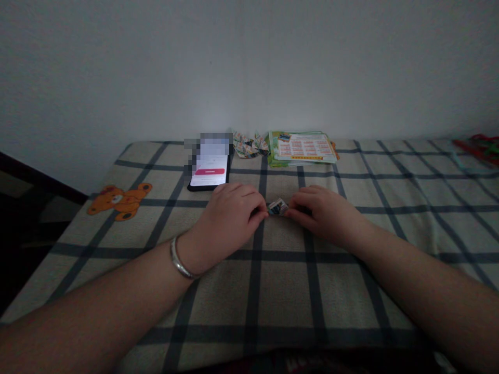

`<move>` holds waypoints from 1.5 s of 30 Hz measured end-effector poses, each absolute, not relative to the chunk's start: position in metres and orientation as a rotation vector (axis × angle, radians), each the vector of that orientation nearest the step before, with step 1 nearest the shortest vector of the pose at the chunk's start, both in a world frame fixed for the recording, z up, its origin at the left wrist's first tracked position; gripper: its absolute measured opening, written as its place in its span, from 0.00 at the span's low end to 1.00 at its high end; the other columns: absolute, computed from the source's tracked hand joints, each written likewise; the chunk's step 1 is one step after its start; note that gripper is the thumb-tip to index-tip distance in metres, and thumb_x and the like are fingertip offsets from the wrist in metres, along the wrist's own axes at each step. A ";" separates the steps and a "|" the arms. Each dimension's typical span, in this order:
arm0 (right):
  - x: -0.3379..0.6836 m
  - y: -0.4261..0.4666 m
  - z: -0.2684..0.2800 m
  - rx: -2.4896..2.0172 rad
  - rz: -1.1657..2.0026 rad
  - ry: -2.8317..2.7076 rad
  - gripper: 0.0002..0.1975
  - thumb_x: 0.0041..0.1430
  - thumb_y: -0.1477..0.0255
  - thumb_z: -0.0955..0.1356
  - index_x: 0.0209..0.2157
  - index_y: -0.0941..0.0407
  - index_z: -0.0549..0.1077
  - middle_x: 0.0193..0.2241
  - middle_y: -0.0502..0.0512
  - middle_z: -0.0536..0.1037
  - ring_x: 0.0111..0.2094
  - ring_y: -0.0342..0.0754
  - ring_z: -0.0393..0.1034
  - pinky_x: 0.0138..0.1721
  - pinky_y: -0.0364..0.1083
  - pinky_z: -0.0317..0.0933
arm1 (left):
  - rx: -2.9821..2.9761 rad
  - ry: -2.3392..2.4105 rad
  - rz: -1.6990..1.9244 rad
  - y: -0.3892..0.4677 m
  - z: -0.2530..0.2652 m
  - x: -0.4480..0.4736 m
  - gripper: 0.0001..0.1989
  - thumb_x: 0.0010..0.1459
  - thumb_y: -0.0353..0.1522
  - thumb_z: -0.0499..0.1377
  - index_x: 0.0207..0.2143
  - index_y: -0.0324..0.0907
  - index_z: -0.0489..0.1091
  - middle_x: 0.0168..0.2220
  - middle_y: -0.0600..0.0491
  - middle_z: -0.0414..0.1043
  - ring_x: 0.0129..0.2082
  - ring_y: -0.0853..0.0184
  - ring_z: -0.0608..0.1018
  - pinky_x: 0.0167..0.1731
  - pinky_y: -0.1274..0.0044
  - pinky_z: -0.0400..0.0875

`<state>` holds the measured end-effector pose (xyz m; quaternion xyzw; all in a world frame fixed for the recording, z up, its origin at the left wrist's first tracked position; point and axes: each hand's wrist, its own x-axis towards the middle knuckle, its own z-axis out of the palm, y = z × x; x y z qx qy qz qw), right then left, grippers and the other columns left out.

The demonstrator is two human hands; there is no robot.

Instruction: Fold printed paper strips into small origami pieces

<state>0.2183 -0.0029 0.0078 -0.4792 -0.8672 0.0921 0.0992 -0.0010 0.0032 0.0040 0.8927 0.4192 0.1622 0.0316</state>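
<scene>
Between my two hands is a small folded piece of printed paper (278, 206), held just over the checked tablecloth (280, 291). My left hand (236, 210), with a silver bangle at its wrist, pinches the paper's left end between thumb and fingers. At the right end, the fingertips of my right hand (322, 210) close on it the same way. Fingers cover both ends, so only the middle of the paper shows. Beyond my left hand lies a lit phone (209, 166), its screen partly blurred out.
Several folded paper pieces (249, 145) lie by the wall (249, 62), right of the phone. Beside them is a stack of printed sheets (304, 148). A flat orange bear cutout (120, 201) rests at left. Red and green items (481, 148) sit at the far right.
</scene>
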 end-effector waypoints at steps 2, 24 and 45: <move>0.217 -0.003 0.008 -1.425 0.268 -2.570 0.13 0.66 0.65 0.63 0.30 0.55 0.71 0.29 0.53 0.74 0.35 0.49 0.66 0.36 0.46 0.55 | 2.777 1.305 0.482 0.001 0.006 -0.001 0.04 0.59 0.32 0.60 0.32 0.41 0.73 0.35 0.52 0.74 0.39 0.60 0.74 0.39 0.67 0.64; 0.213 -0.003 0.008 -1.545 0.224 -2.521 0.13 0.63 0.65 0.64 0.25 0.55 0.66 0.26 0.53 0.73 0.29 0.47 0.63 0.30 0.46 0.52 | 2.649 1.356 0.623 0.000 -0.004 0.003 0.07 0.59 0.33 0.58 0.30 0.40 0.74 0.38 0.50 0.70 0.42 0.61 0.69 0.45 0.65 0.65; 0.213 -0.007 0.004 -1.408 0.218 -2.397 0.04 0.60 0.70 0.67 0.33 0.54 0.73 0.31 0.52 0.75 0.33 0.46 0.67 0.33 0.45 0.56 | 2.579 1.408 0.665 0.004 -0.008 0.006 0.03 0.55 0.32 0.60 0.33 0.41 0.70 0.38 0.50 0.70 0.46 0.58 0.68 0.48 0.64 0.64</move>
